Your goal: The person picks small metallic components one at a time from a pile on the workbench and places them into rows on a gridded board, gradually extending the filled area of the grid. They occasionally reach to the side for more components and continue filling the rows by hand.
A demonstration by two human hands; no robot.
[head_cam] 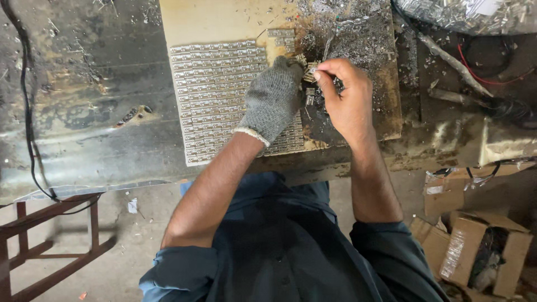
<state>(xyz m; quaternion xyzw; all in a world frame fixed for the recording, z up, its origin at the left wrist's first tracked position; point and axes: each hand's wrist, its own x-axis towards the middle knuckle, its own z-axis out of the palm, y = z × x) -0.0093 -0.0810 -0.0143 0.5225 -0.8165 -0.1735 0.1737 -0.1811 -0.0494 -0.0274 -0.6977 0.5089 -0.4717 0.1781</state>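
Note:
My left hand [272, 100] wears a grey knit glove and is closed on a small brass-coloured metal part [305, 62] over a wooden board [212, 22]. My bare right hand [345, 95] pinches the same small part from the right, fingertips touching it. Below them stands a dark metal fixture [314, 112] on the board. To the left, many small silvery metal pieces lie in neat rows [215, 84] across the board. The part itself is mostly hidden by my fingers.
A heap of metal shavings [358, 28] covers the board's far right. A black cable [25, 112] runs down the stained bench at left. Cardboard boxes [486, 251] sit on the floor at right, a wooden stool frame [33, 246] at lower left.

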